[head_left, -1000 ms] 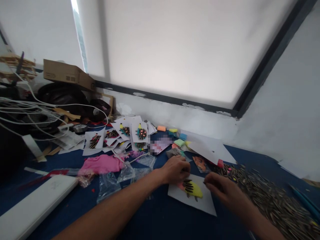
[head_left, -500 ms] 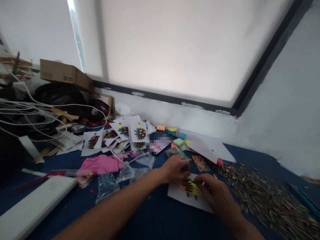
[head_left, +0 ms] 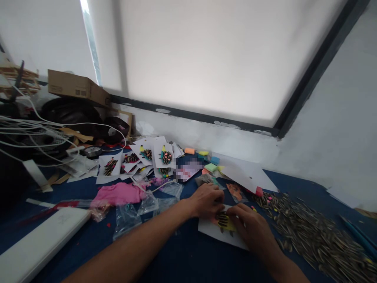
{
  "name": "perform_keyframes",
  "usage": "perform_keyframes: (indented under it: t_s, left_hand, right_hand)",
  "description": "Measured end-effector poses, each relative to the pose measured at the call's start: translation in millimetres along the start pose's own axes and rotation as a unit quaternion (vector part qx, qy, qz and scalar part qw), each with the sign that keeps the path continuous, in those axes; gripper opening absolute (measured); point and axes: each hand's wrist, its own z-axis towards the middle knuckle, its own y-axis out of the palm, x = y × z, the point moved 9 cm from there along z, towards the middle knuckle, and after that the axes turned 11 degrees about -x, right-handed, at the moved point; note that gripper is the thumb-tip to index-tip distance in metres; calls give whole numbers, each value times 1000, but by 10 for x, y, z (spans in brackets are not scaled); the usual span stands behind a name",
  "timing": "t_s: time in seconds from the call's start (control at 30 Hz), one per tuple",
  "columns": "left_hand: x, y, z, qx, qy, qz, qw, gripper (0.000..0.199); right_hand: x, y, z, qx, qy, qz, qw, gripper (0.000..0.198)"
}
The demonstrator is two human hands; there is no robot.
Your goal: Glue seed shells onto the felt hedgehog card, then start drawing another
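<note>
A white card (head_left: 212, 230) lies on the blue cloth between my hands. On it is a yellow clay animal shape (head_left: 228, 226) with dark striped sunflower seeds set in its left part. My left hand (head_left: 207, 199) rests over the card's upper left corner, fingers curled down beside the shape. At the right side of the shape, my right hand (head_left: 250, 224) pinches with thumb and forefinger; whatever is between the fingertips is hidden. A large heap of sunflower seeds (head_left: 318, 232) spreads to the right of my right hand.
Finished-looking seed animal cards (head_left: 166, 157) pile up at the back. Coloured clay blocks (head_left: 210, 168) and a phone (head_left: 188, 169) lie behind my hands. Pink clay (head_left: 120, 193), plastic bags (head_left: 126, 220) and a white box (head_left: 44, 243) are on the left, with tangled cables (head_left: 38, 129) beyond.
My right hand has shifted very slightly left over the yellow shape, its fingertips closer to the seeds. My left hand stays nearly where it was.
</note>
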Motion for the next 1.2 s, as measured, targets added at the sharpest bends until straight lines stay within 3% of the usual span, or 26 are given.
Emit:
perform_keyframes:
  t_s: [0.47,0.67,0.77,0.87,1.0,1.2]
  left_hand:
    - [-11,18,10,6,2,2,1000,12]
    - [-7,17,3,12,1,0,1000,10]
    - [4,-2,-3,17,2,3,1000,10]
    - [9,-9,-4,6,-3,0,1000,9]
    - [8,-17,-1,7,7,-15,1000,10]
    - [-28,9,15,13,25,-41,999,3]
  right_hand:
    - [-46,124,65,-92,25,-112,989,22]
    - [26,-44,10,-23,22,-66,997,28]
    - [203,-147,-17,-13,66,-60,996,28]
    - [434,-149,-43,-66,148,-100,982,28]
    - [648,-138,-87,-128,207,-140,960,26]
    - [879,-350,-167,-81,262,-163,948,27]
